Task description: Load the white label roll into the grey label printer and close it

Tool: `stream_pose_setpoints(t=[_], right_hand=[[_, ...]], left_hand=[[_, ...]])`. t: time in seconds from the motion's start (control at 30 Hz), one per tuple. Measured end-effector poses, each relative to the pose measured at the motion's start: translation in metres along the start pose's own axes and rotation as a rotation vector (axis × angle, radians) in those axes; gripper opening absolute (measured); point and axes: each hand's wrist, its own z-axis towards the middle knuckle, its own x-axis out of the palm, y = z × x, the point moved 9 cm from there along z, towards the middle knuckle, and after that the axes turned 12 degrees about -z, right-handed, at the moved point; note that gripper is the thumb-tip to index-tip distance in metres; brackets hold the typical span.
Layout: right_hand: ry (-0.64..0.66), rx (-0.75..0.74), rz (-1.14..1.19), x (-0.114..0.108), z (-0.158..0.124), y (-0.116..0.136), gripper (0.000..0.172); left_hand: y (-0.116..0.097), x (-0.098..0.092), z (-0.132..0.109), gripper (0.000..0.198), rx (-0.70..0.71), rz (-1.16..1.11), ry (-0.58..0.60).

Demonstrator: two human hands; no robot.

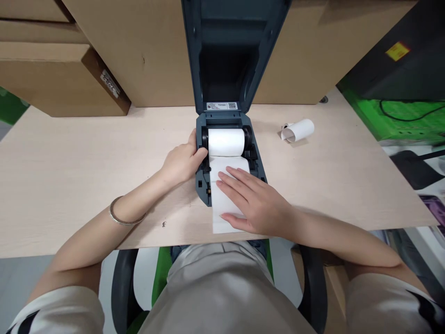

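A dark blue-grey label printer (259, 160) stands on the table with its lid (229, 28) raised. Inside it, a white label roll (225, 142) sits between two black holders. Its paper strip (222, 199) runs toward me, out over the printer's front and onto the table. My left hand (184, 160) grips the printer's left side, thumb on the upper rim and fingers hidden behind the wall. Lying flat over the strip is my right hand (252, 199), fingers stretched out and slightly apart.
A curled piece of white paper (298, 130) lies right of the printer on the wooden table (86, 162). Cardboard boxes (149, 55) stand along the back and left. At the far right are a black box (399, 55) and a green surface (399, 123) with a cable.
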Motion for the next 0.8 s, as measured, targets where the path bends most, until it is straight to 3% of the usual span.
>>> stream_pose_setpoints(t=[0.2, 0.5, 0.57, 0.63, 0.67, 0.7, 0.73, 0.8], right_hand=[[-0.036, 0.006, 0.047, 0.0, -0.007, -0.004, 0.054], [-0.096, -0.05, -0.101, -0.008, 0.0, 0.006, 0.052], [-0.1, -0.063, -0.109, -0.012, -0.003, 0.005, 0.05], [-0.09, -0.061, -0.073, -0.019, -0.007, -0.001, 0.047], [-0.092, -0.043, -0.051, -0.026, -0.008, -0.008, 0.044], [-0.105, 0.001, -0.039, -0.036, -0.008, -0.018, 0.042], [-0.132, 0.066, -0.036, -0.047, -0.007, -0.033, 0.04], [-0.245, 0.218, -0.073, -0.074, 0.0, -0.073, 0.037]], left_hand=[[0.007, 0.001, 0.0, 0.082, -0.033, -0.05, -0.003], [0.008, -0.004, -0.007, 0.081, -0.031, -0.074, -0.028], [0.008, -0.019, -0.017, 0.086, 0.074, -0.077, -0.156], [0.001, -0.035, -0.036, 0.088, 0.327, -0.062, -0.33], [-0.005, -0.033, -0.047, 0.09, 0.494, -0.028, -0.327], [-0.01, -0.019, -0.057, 0.089, 0.652, 0.012, -0.197], [-0.012, 0.002, -0.067, 0.082, 0.767, 0.062, 0.006], [-0.003, 0.046, -0.086, 0.053, 0.85, 0.243, 0.402]])
